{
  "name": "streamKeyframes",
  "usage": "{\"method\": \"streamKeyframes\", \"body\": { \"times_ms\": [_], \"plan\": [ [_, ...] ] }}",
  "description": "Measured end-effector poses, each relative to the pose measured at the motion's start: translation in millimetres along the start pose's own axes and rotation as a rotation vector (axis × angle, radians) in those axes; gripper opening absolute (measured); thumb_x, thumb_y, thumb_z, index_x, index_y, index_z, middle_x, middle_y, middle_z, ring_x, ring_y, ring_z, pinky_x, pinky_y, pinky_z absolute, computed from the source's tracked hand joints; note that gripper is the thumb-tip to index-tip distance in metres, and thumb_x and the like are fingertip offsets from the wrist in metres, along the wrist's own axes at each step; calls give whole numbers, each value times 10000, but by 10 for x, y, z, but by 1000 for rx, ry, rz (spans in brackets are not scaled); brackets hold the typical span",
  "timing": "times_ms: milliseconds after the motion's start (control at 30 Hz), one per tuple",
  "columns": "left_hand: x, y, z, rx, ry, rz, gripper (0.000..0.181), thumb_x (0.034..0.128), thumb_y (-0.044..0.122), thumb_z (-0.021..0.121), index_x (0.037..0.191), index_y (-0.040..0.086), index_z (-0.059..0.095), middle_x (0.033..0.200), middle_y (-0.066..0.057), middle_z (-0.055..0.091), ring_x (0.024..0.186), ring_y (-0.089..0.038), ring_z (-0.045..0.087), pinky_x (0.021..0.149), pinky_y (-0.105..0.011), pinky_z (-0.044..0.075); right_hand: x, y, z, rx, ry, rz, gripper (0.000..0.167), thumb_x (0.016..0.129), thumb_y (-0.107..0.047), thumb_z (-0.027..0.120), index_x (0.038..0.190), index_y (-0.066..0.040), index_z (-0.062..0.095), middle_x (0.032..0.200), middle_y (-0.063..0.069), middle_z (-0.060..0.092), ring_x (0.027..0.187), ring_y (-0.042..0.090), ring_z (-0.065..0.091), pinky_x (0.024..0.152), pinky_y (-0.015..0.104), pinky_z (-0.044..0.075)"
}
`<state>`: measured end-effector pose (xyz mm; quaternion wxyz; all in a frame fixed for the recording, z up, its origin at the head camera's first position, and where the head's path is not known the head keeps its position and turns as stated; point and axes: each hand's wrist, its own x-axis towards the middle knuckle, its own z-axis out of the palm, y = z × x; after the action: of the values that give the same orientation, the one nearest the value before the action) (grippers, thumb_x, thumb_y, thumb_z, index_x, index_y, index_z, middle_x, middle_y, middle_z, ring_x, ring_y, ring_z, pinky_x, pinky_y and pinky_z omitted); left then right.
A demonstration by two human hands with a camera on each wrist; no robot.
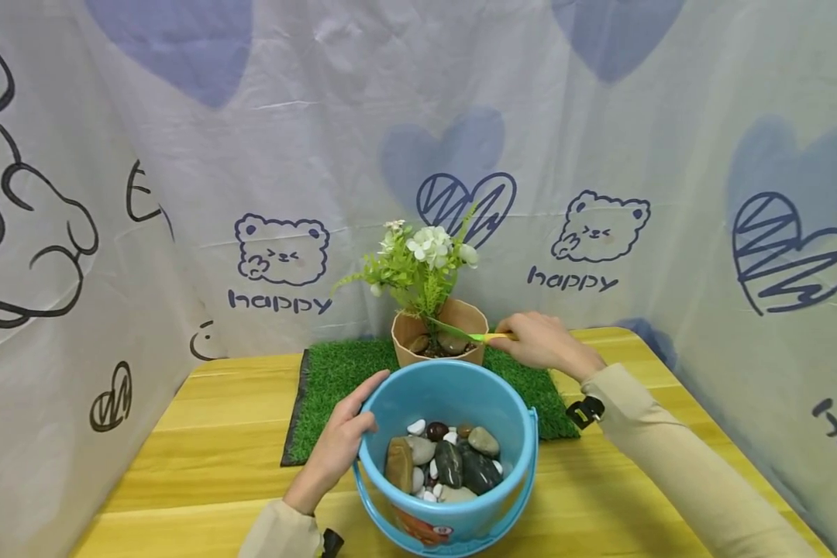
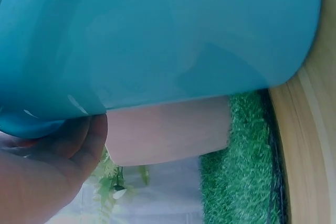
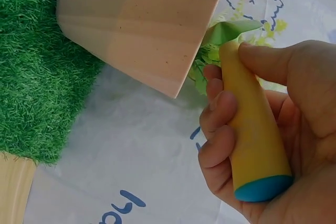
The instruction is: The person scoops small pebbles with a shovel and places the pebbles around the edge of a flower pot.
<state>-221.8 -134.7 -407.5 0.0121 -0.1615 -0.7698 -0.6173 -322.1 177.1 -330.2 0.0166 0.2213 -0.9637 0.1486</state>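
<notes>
Nearest, the blue bucket point(image 1: 446, 387) stands on the worktop point(image 1: 237, 418), probably heavy with stones point(image 1: 449, 465); fingers of the left hand point(image 1: 342, 434) pinch its rim. Beyond, the right hand point(image 1: 540, 341) has fingers clamped round the yellow-handled trowel point(image 3: 254, 129), likely light, stiff, best held there, its blade over the pot point(image 3: 136, 24).

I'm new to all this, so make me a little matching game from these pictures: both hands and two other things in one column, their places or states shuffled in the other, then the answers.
Column one
1. Left hand
2. Black stones
3. Right hand
4. Flower pot

Column two
A. Standing on green turf
B. Wrapped round a yellow handle
C. Inside the blue bucket
D. Holding the bucket

Pairs: 1-D, 2-C, 3-B, 4-A
</notes>
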Motion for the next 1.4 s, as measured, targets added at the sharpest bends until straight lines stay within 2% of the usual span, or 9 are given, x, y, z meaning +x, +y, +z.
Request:
{"method": "streamKeyframes", "body": {
  "times_ms": [233, 567, 733, 967, 1100, 1200, 1400],
  "plan": [
    [-66, -51, -11, 34, 9, 28, 734, 807, -30, 402, 1519, 146, 377, 1501, -173, 441, 1303, -410, 500, 997, -554, 466, -93, -53, -4, 20, 23, -27, 298, 964, -422, 559, 780, -213, 665, 567, -50, 468, 466, 101, 373, 432, 236, 278],
    [-91, -84, 17, 1, -11, 54, 727, 811, -22, 403, 1524, 118, 359, 1496, -193, 441, 1308, -410, 496, 1008, -553, 460, -360, -130, 12, 24, 65, -116, 236, 976, -409, 546, 953, -214, 678, 625, -66, 500, 508, 97, 402, 485, 260, 331],
    [-96, -81, 10, 9, -4, 56, 730, 805, -22, 407, 1521, 113, 362, 1492, -195, 444, 1304, -413, 499, 1003, -553, 463, -457, -165, 45, 9, 78, -152, 213, 970, -420, 552, 933, -258, 685, 640, -106, 525, 531, 75, 447, 519, 261, 376],
    [-82, -78, -5, 26, -13, 65, 732, 803, -17, 406, 1523, 105, 358, 1494, -202, 440, 1307, -417, 494, 1004, -554, 462, -515, -203, 57, 26, 118, -177, 195, 976, -393, 553, 894, -274, 684, 604, -98, 473, 522, 71, 423, 549, 261, 376],
    [-61, -76, -8, 48, -21, 71, 728, 808, -16, 403, 1524, 108, 356, 1498, -198, 436, 1311, -413, 493, 1006, -552, 462, -557, -226, 62, 13, 146, -209, 211, 971, -405, 559, 927, -265, 710, 673, -129, 558, 566, 47, 473, 572, 259, 411],
    [-32, -67, -13, 62, -23, 74, 726, 810, -11, 401, 1522, 123, 362, 1501, -185, 436, 1313, -406, 494, 1001, -549, 467, -595, -248, 72, -7, 159, -225, 222, 962, -411, 571, 983, -257, 729, 798, -136, 651, 653, 26, 541, 610, 258, 453],
    [7, -52, -37, 82, -43, 72, 727, 812, 1, 402, 1525, 135, 358, 1504, -186, 432, 1315, -408, 490, 991, -546, 474, -650, -291, 90, -27, 161, -223, 251, 957, -422, 573, 1040, -249, 736, 891, -115, 698, 715, 23, 579, 621, 256, 468]
  ]
}}
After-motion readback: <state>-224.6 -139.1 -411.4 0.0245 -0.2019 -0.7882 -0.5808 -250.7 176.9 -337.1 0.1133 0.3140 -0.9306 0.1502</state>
